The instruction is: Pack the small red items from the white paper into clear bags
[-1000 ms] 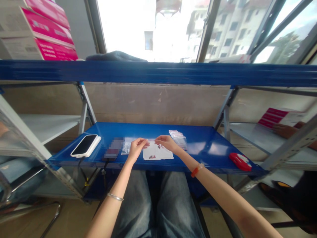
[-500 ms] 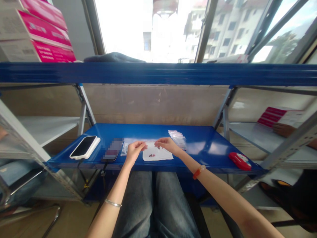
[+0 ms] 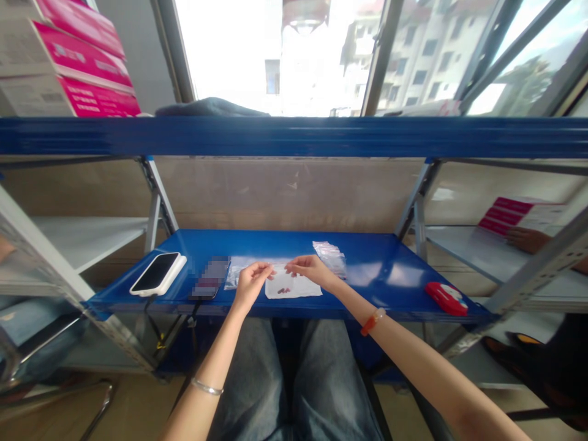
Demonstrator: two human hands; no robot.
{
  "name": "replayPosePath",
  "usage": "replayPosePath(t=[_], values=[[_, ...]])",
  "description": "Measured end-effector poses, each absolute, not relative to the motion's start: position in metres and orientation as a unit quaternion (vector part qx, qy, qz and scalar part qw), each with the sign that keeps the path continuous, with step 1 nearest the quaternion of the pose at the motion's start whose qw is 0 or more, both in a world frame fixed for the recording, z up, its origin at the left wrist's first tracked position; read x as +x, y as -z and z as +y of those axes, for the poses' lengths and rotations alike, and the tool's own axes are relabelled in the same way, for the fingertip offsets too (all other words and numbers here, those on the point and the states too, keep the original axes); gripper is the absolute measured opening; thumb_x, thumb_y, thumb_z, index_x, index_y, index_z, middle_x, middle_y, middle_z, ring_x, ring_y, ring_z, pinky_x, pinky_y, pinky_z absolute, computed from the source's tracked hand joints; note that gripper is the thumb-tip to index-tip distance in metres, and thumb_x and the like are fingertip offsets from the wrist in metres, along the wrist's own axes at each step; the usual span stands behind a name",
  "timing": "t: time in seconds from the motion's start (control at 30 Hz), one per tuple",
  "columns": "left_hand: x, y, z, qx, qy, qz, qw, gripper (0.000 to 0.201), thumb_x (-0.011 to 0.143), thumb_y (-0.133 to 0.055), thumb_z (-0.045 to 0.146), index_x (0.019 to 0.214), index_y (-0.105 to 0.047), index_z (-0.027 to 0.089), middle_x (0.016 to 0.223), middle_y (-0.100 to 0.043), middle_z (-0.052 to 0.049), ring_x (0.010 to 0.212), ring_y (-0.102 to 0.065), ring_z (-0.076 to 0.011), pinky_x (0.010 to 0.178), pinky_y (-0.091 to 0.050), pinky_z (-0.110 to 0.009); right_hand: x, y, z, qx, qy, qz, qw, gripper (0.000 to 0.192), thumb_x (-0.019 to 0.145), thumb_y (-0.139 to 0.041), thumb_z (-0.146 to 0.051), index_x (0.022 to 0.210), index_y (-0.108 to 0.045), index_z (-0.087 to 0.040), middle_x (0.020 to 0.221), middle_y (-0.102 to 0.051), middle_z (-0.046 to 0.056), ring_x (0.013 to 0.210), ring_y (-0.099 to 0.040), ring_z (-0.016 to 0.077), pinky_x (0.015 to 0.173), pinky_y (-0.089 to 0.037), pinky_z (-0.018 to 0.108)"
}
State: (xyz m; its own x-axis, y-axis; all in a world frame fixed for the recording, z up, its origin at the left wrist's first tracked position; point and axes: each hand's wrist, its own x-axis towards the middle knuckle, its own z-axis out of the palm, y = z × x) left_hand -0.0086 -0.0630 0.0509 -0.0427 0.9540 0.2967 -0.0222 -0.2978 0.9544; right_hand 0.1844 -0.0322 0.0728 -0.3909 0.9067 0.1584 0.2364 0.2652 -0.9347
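Note:
A white sheet (image 3: 303,289), cloth or paper, lies near the front edge of the blue table (image 3: 367,242). Several small dark reddish pieces (image 3: 284,290) rest on it. Over its left edge is my left hand (image 3: 254,280), thumb and fingertips pinched together. My right hand (image 3: 309,269) faces it across a small gap, also pinched, above the sheet's upper part. Whatever either pinch holds is too small to make out. Clear plastic bags (image 3: 232,275) lie left of my left hand, and a stack of small clear bags (image 3: 331,257) lies beyond my right hand.
At the table's left lie a white-cased phone (image 3: 158,273) and a second, blurred-out dark device (image 3: 211,278) with a cord. A red case (image 3: 445,298) sits near the right corner. A blue shelf beam (image 3: 294,136) crosses above. Another person's hand (image 3: 528,239) is at the right.
My hands keep almost the same place and pinched pose, the right fingertips a touch further left. My knees have moved apart.

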Motion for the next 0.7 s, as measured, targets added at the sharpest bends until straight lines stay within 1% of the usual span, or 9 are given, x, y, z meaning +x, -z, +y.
replayPosePath(t=[0.13, 0.33, 0.47, 0.57, 0.7], values=[[-0.005, -0.056, -0.067, 0.589, -0.558, 0.41, 0.416, 0.024, 0.073, -0.066, 0.037, 0.078, -0.066, 0.013, 0.075, -0.071, -0.005, 0.069, -0.066, -0.017, 0.067, -0.049, -0.026, 0.18, -0.076, -0.037, -0.392, -0.46, -0.699, 0.382, 0.03, 0.069, -0.065, -0.043, 0.077, -0.068, -0.014, 0.072, -0.069, 0.005, 0.061, -0.058, 0.012, 0.056, -0.041, 0.023], [-0.002, -0.064, -0.071, 0.615, -0.551, 0.417, 0.381, 0.023, 0.074, -0.065, 0.036, 0.076, -0.065, 0.014, 0.072, -0.071, -0.005, 0.073, -0.067, -0.0184, 0.07, -0.051, -0.027, 0.179, -0.081, -0.041, -0.375, -0.464, -0.696, 0.4, 0.026, 0.069, -0.065, -0.039, 0.075, -0.067, -0.014, 0.07, -0.068, 0.004, 0.06, -0.057, 0.0117, 0.058, -0.043, 0.023], [-0.002, -0.067, -0.072, 0.622, -0.542, 0.422, 0.377, 0.02, 0.074, -0.064, 0.034, 0.074, -0.065, 0.014, 0.071, -0.071, -0.005, 0.072, -0.068, -0.0192, 0.069, -0.052, -0.027, 0.176, -0.08, -0.044, -0.384, -0.465, -0.701, 0.381, 0.026, 0.072, -0.063, -0.039, 0.077, -0.066, -0.014, 0.067, -0.067, 0.003, 0.058, -0.058, 0.0116, 0.057, -0.044, 0.023], [-0.001, -0.069, -0.075, 0.635, -0.524, 0.421, 0.38, 0.018, 0.073, -0.064, 0.031, 0.073, -0.065, 0.013, 0.07, -0.072, -0.006, 0.071, -0.068, -0.0199, 0.067, -0.052, -0.027, 0.174, -0.073, -0.043, -0.355, -0.463, -0.73, 0.356, 0.026, 0.074, -0.061, -0.038, 0.079, -0.066, -0.013, 0.073, -0.069, 0.005, 0.06, -0.06, 0.0124, 0.059, -0.045, 0.024], [0.0, -0.072, -0.076, 0.658, -0.497, 0.413, 0.386, 0.015, 0.074, -0.063, 0.028, 0.073, -0.066, 0.013, 0.072, -0.072, -0.006, 0.071, -0.068, -0.0199, 0.068, -0.053, -0.028, 0.174, -0.064, -0.041, -0.326, -0.453, -0.754, 0.347, 0.024, 0.077, -0.059, -0.037, 0.082, -0.065, -0.014, 0.079, -0.07, 0.006, 0.065, -0.062, 0.0134, 0.063, -0.048, 0.026]])
